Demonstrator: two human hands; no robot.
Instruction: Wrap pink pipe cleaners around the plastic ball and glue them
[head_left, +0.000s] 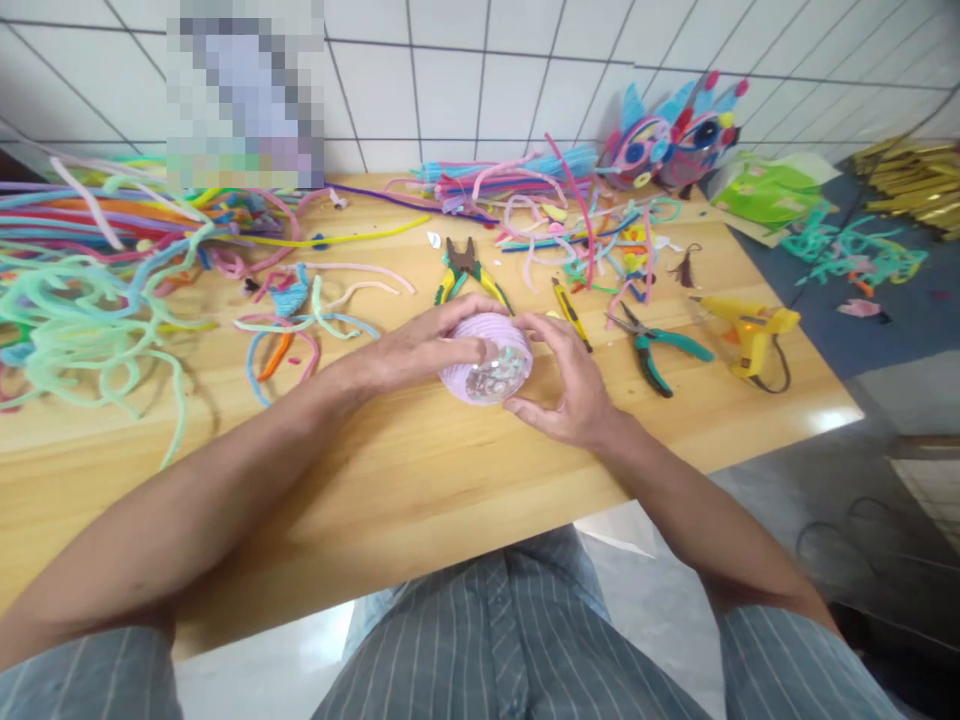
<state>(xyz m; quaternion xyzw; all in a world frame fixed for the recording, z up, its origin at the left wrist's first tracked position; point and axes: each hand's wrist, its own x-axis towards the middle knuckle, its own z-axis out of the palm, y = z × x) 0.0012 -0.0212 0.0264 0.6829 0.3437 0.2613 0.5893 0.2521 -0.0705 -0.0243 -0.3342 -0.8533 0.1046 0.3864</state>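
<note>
Between my hands, above the wooden table, is a round lilac object (489, 378) with ridged, coiled sides and a clear, shiny face turned towards me. My left hand (427, 350) grips its upper left side, with the thumb lying across its front. On the right side, my right hand (564, 385) curves around the edge, its thumb at the lower rim and fingers near the top. Just behind the object lie yellow-and-black pliers (463, 262), their handles partly hidden by my left hand. A yellow cutter (571, 312) rests beyond my right hand.
Teal-handled pliers (660, 352) and a yellow glue gun (750, 325) lie at the right of the table (337, 500). Tangled green pipe cleaners (90, 310) spread over the left. Bundled pipe cleaners (510, 180) and colourful figures (667, 145) stand along the back.
</note>
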